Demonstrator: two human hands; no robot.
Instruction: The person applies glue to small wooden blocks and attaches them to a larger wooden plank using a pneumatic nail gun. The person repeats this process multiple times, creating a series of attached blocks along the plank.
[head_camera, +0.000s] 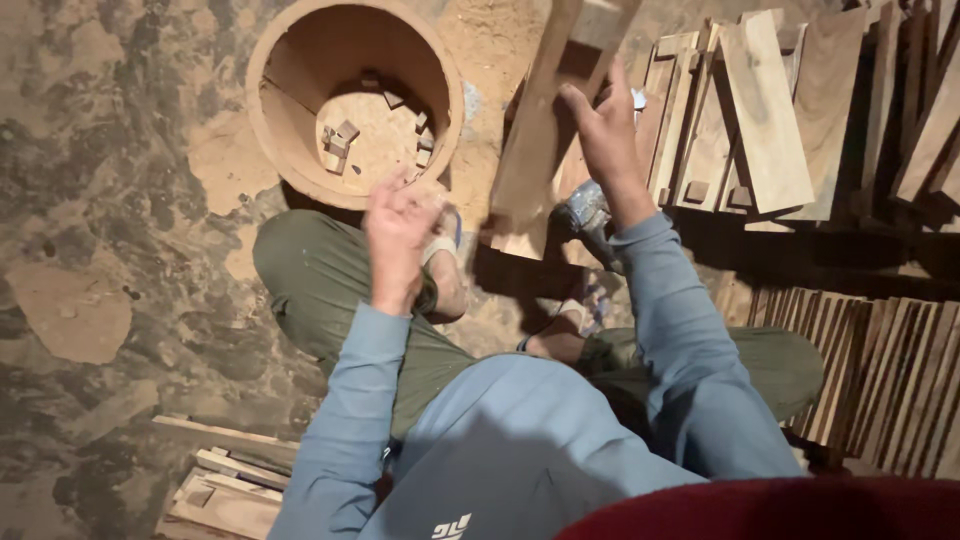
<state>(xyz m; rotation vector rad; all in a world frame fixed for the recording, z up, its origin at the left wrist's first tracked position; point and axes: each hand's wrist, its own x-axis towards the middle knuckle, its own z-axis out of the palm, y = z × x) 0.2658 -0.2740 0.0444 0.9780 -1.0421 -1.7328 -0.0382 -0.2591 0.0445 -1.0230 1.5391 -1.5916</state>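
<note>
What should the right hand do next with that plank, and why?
Probably lower the plank flat onto the floor. The right hand holds it upright by one edge, while the left hand is off it and empty near the wooden tub.

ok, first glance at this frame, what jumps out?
The right hand gripping a long wooden plank stood on end at centre. Upper left of it, a round wooden tub holds small offcuts on sawdust. The left hand is raised just below the tub, its grip unclear.
</note>
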